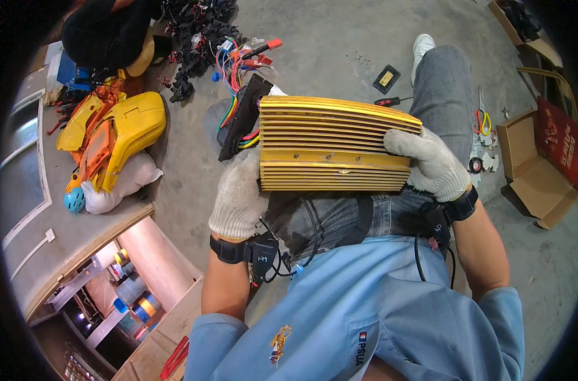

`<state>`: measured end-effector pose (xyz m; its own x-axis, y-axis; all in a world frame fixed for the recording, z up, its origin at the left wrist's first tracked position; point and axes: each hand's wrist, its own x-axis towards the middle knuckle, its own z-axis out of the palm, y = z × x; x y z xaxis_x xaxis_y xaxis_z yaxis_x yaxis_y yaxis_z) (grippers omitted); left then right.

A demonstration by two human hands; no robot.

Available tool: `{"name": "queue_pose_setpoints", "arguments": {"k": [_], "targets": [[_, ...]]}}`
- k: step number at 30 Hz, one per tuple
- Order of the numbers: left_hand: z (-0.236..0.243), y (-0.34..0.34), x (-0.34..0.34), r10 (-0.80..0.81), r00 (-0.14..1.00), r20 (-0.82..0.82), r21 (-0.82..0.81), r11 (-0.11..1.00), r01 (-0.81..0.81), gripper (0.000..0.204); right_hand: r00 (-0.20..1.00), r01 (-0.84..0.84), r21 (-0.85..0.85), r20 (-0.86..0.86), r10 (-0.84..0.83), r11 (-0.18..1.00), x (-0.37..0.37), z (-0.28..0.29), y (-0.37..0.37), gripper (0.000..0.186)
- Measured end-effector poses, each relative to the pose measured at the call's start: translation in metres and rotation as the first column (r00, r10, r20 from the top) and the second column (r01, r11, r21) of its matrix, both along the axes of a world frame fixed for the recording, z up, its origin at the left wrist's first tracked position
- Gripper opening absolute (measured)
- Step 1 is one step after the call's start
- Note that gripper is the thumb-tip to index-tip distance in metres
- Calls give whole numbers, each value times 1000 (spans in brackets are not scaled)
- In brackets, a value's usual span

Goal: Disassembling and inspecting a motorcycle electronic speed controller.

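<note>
A gold finned metal case, like a motor controller's heat-sink housing (330, 155), is held level above my lap between both gloved hands. My left hand (238, 193) grips its left end, the fingers mostly hidden behind it. Over the right end lies the thumb of my right hand (428, 162), with the other fingers underneath. From the left end a black sleeve (245, 117) and thick red, yellow, green and blue wires come out. Thinner coloured wires with plugs (238, 63) spread on the floor beyond.
Yellow and orange plastic body panels (127, 136) lie at the left, near a heap of black wiring (203, 32). A screwdriver (390, 101) and small black box (386, 79) lie ahead. Scissors (482, 117), a tape roll (475, 165) and open cardboard box (533, 168) are at right.
</note>
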<state>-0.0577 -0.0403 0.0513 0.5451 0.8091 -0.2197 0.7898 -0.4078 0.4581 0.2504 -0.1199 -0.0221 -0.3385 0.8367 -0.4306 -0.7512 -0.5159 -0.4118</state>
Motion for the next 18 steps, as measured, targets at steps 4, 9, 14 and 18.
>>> {"name": "queue_pose_setpoints", "arguments": {"k": [4, 9, 14, 18], "targets": [[-5, 1, -4, 16, 999, 47, -5, 1000, -16, 50, 995, 40, -7, -91, -40, 999, -1, -4, -2, 50], [-7, 3, -6, 6, 999, 35, -38, 999, -5, 49, 993, 72, -12, -97, -73, 997, 1, -19, -10, 50], [-6, 3, -8, 66, 998, 24, -67, 996, -64, 47, 982, 67, -9, -176, -68, 998, -5, -8, -6, 50], [-3, 8, 3, 47, 993, 105, -86, 996, -38, 46, 988, 77, -55, -127, -84, 996, -2, -8, -7, 48]]}}
